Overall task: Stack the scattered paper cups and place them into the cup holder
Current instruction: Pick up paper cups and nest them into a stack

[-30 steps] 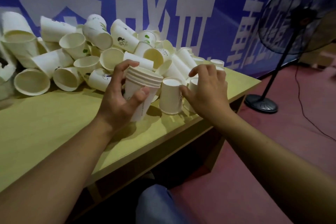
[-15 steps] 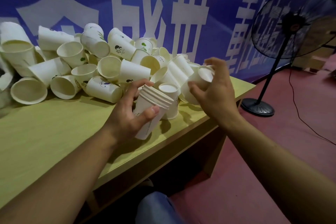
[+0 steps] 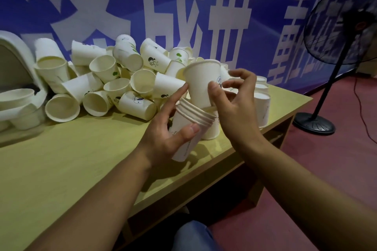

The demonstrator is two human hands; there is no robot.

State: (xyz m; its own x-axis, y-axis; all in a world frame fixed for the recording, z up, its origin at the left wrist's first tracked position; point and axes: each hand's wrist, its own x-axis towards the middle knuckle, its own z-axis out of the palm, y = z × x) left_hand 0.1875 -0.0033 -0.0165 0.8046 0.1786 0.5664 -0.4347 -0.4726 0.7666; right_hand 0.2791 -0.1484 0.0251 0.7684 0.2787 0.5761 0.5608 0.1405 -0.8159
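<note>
My left hand point(image 3: 167, 128) grips a stack of several nested white paper cups point(image 3: 189, 128), tilted to the right above the table. My right hand point(image 3: 234, 104) pinches a single white paper cup point(image 3: 202, 81) with thumb and fingers, upright, its base sitting in the mouth of the stack. Behind them lies a big heap of scattered paper cups point(image 3: 114, 83), many on their sides, some with small printed figures. A white curved object point(image 3: 18, 57), cut off at the far left edge, may be the cup holder; I cannot tell.
The yellow-green wooden table point(image 3: 61, 169) ends in a front edge running diagonally and a right corner near several upside-down cups point(image 3: 262, 104). A black standing fan point(image 3: 334, 51) stands on the red floor at the right. A blue banner covers the wall behind.
My right hand picked a cup from the table's right side, turned it upright and brought it left onto the stack. My left hand lifted and tilted the stack toward it.
</note>
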